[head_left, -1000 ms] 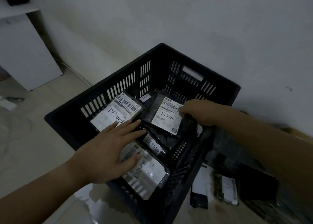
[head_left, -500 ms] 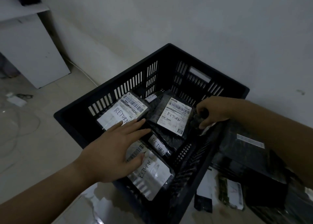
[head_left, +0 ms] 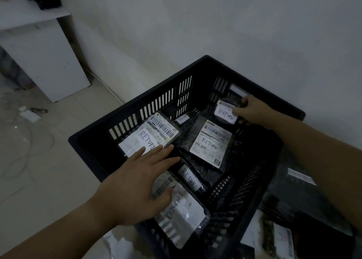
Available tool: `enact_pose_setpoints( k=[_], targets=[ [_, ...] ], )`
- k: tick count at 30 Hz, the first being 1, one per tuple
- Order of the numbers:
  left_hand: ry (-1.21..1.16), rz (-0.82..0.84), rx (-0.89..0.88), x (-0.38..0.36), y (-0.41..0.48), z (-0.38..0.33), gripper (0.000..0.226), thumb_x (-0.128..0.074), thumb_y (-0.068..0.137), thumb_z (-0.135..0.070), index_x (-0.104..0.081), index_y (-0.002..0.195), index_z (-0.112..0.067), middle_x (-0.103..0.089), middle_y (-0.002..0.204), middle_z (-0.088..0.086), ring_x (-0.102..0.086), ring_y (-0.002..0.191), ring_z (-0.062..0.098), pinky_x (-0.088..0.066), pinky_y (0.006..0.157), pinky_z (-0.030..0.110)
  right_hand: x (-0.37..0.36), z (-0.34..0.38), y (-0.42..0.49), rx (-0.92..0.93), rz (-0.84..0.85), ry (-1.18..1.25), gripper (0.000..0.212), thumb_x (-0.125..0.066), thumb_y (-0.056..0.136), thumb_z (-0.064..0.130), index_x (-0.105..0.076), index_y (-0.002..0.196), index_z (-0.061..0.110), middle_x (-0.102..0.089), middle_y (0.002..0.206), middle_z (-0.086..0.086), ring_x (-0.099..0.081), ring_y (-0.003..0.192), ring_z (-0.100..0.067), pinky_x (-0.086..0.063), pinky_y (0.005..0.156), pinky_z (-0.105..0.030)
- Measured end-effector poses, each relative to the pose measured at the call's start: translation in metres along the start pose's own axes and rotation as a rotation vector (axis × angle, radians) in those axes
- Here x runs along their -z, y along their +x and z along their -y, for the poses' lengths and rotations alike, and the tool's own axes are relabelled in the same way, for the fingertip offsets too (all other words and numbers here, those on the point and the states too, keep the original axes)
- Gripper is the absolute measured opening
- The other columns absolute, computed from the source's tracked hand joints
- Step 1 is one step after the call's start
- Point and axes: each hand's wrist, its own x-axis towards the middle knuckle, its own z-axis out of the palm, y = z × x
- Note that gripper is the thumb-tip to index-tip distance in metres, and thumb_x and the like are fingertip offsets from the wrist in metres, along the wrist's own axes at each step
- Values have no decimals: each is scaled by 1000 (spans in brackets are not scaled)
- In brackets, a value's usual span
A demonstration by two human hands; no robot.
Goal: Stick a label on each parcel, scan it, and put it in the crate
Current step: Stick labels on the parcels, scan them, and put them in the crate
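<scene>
R hand (head_left: 252, 111) moved deeper into crate (head_left: 137, 101), fingers now pinching small parcel (head_left: 225, 113) at far corner. L hand (head_left: 137, 184) fingers flat, released, resting on labelled parcels (head_left: 152, 133) beneath. Best drop it label-up just beyond R fingers.

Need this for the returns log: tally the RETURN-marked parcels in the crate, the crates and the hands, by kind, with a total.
Parcels marked RETURN: 6, including the far parcel gripped by the right hand
Crate: 1
Hands: 2, the left hand lying flat on parcels
Total: 9
</scene>
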Motion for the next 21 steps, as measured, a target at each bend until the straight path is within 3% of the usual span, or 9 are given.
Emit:
enact_pose_setpoints(
  k=[3, 5, 9, 13, 17, 21],
  targets=[
    [3, 11, 11, 0, 1, -1, 77, -27, 87, -69, -20, 159, -44, 2, 167, -25, 9, 151, -9, 7, 125, 27, -15, -7, 9, 181, -268, -256, 49, -66, 90, 34, -40, 118, 3, -57, 98, -11, -57, 80, -27, -46, 65, -32],
    [15, 19, 14, 0, 1, -1, 76, -28, 87, -69, -18, 159, -46, 4, 166, -27, 12, 150, -10, 6, 127, 29, -23, -12, 14, 258, -298, -311, 48, -66, 90, 33, -40, 116, 2, -56, 94, -12, -56, 78, -26, -43, 61, -32],
    [21, 29, 17, -1, 1, 0, 76, -29, 87, -69, -17, 159, -46, 5, 165, -28, 12, 149, -12, 2, 128, 32, -34, -25, 31, 279, -273, -397, 42, -70, 88, 29, -48, 109, -1, -63, 95, -21, -60, 80, -30, -37, 58, -30],
    [14, 17, 10, -2, 1, 1, 74, -32, 89, -67, -20, 159, -45, 2, 166, -28, 9, 150, -11, 0, 128, 33, -41, -33, 39, 178, -198, -430, 38, -72, 87, 30, -58, 99, -3, -65, 98, -22, -62, 87, -33, -46, 63, -33],
    [22, 11, 1, -2, 1, 2, 74, -33, 89, -66, -20, 159, -46, 3, 165, -29, 9, 150, -11, 1, 128, 31, -42, -37, 44, 105, -94, -442, 29, -61, 93, 17, -65, 111, -5, -67, 110, -22, -63, 97, -35, -54, 78, -38],
    [7, 3, -12, -1, 1, 2, 76, -31, 86, -67, -22, 158, -45, 0, 165, -29, 7, 150, -12, 4, 126, 27, -40, -35, 36, 86, 93, -550, 31, -54, 95, 18, -65, 122, 7, -64, 124, -17, -61, 109, -33, -53, 90, -36]
  ],
)
